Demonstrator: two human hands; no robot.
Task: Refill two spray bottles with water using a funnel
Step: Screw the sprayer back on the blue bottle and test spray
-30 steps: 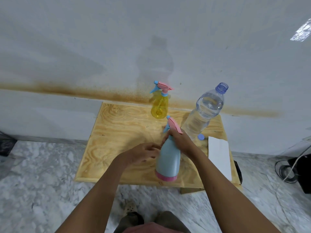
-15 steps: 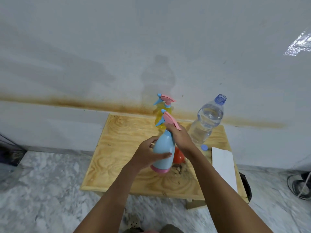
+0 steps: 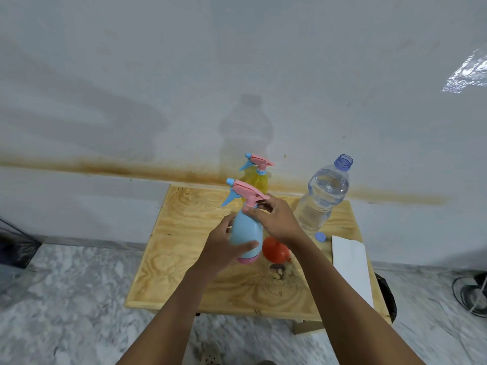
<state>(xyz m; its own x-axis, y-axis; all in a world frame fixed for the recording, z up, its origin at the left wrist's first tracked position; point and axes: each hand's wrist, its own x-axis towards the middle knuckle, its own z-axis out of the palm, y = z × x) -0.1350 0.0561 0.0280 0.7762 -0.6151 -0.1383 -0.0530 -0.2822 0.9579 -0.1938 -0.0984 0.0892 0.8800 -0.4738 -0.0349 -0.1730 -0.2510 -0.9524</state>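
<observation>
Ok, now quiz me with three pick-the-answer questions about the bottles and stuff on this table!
1. Where is the orange funnel? A) on the floor B) on the wooden table C) inside a hand
2. How many spray bottles are there? A) two B) three C) four
3. The water bottle is: A) capped B) lying down C) uncapped
Answers: 1B, it lies on the wood; 2A, a blue spray bottle and a yellow spray bottle; 3C, its blue cap lies on the table.
</observation>
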